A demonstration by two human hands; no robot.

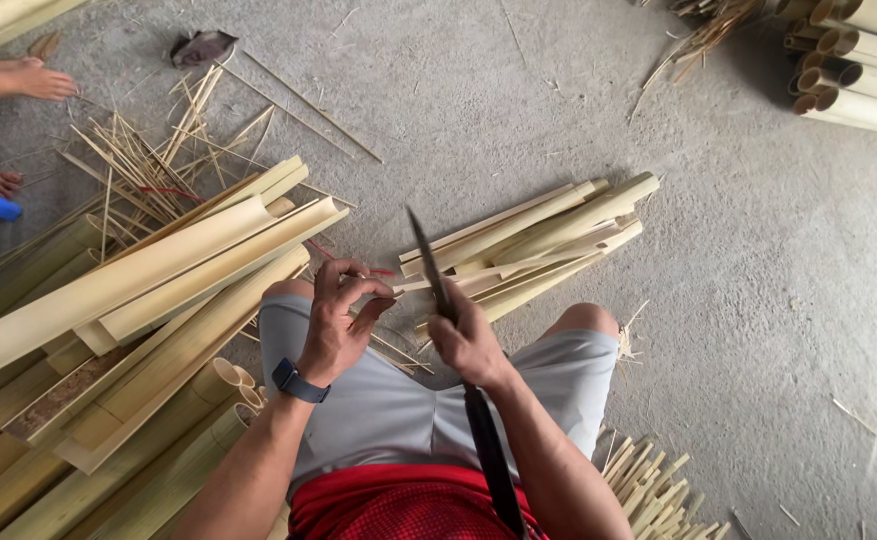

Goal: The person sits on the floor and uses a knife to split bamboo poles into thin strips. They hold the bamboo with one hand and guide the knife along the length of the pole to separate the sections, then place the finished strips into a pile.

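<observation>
Head view puts my right hand (471,340) closed tight round a long dark knife (429,262), blade pointing away over my knees. My left hand (339,318), a watch (299,381) on its wrist, pinches a thin bamboo strip (396,286) just beside the blade. Split bamboo slats (534,245) lie beyond; broad bamboo halves (139,290) are piled to my left on the concrete floor (759,300).

We are in a rough bamboo-splitting workshop, working seated on a bare concrete floor (759,300) among split bamboo slats (139,280), a heap of thin strips (529,245), scattered splinters (149,160) and stacked whole bamboo tubes (859,70).
</observation>
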